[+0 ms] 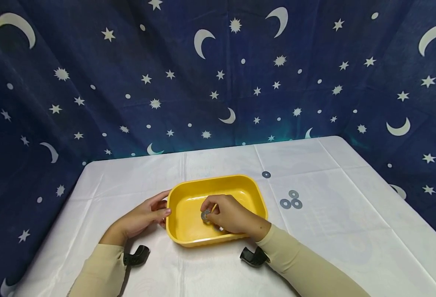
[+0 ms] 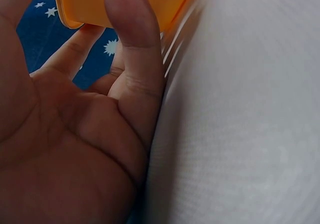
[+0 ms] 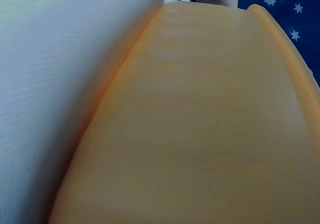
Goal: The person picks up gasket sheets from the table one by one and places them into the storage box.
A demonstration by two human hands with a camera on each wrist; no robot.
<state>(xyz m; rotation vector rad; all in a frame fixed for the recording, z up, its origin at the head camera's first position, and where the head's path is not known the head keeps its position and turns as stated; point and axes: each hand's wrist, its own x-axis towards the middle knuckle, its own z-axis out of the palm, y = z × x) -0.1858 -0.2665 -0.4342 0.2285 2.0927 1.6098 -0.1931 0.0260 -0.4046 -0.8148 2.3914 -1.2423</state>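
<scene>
Over the yellow plastic tray, my right hand pinches a grey metal washer between thumb and fingertips. Whether more than one washer is held cannot be told. A small shiny spot shows under that hand, too hidden to name. My left hand rests at the tray's left end, its thumb and fingers touching the outside near the rim. In the left wrist view, loosely bent fingers of that hand lie along the tablecloth against the tray. Only the tray's outer wall fills the right wrist view.
Right of the tray, three flat grey washers lie close together on the white tablecloth. Another washer lies behind them, near the tray's back right corner. A dark blue curtain with moons and stars surrounds the table.
</scene>
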